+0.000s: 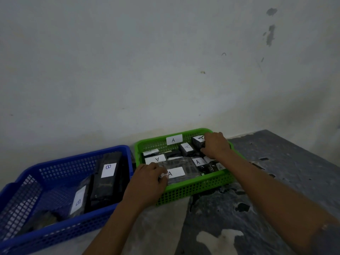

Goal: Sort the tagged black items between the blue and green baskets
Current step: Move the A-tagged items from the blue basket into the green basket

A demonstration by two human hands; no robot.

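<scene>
The green basket [195, 188] stands at centre, marked with an "A" label on its far wall, and holds several black items with white "A" tags. My left hand [147, 181] reaches over the basket's near left rim and its fingers curl on the flat wrapped black item [184, 166] with an "A" tag. My right hand [215, 144] is at the far right corner and grips a small black box [197, 141] tagged "A". The blue basket [60, 230] at left holds long black items [104, 181] with "B" tags.
Both baskets sit on a worn grey and dark patchy surface [276, 181] against a pale wall [147, 70]. The two baskets stand side by side and almost touch. Bare floor lies to the right of the green basket.
</scene>
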